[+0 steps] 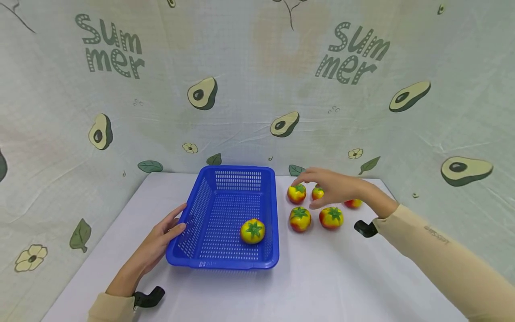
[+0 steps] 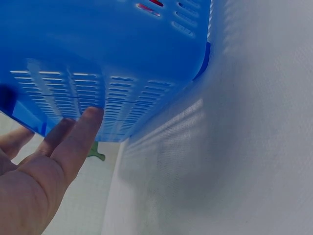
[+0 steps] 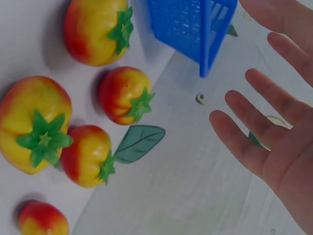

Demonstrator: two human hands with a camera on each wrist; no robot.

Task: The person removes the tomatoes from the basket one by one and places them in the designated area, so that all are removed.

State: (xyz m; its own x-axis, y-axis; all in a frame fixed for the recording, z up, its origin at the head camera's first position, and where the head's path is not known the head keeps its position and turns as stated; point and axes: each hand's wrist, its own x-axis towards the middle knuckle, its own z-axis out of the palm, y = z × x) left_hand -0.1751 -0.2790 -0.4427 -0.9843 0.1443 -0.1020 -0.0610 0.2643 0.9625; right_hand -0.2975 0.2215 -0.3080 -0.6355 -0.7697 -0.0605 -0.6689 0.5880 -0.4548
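A blue plastic basket (image 1: 222, 264) stands on the white table. One yellow-red toy tomato (image 1: 252, 231) with a green star-shaped top lies inside it. My left hand (image 1: 158, 239) holds the basket's left side, thumb over the rim; the left wrist view shows fingertips (image 2: 93, 113) against its slotted outer wall. Above the group of toy tomatoes right of the basket hovers my right hand (image 1: 331, 187), fingers spread and holding nothing. Nearest to it are a back tomato (image 1: 297, 193), a front tomato (image 1: 300, 219) and another front one (image 1: 331, 218). The hand partly hides a tomato (image 1: 317, 192) behind it.
Another toy tomato (image 1: 353, 203) lies under the right wrist, partly covered. A cloth backdrop (image 1: 241, 53) printed with avocados and leaves rises behind the table (image 1: 314, 277) and along both sides. Black wrist devices (image 1: 149, 297) are worn on both arms.
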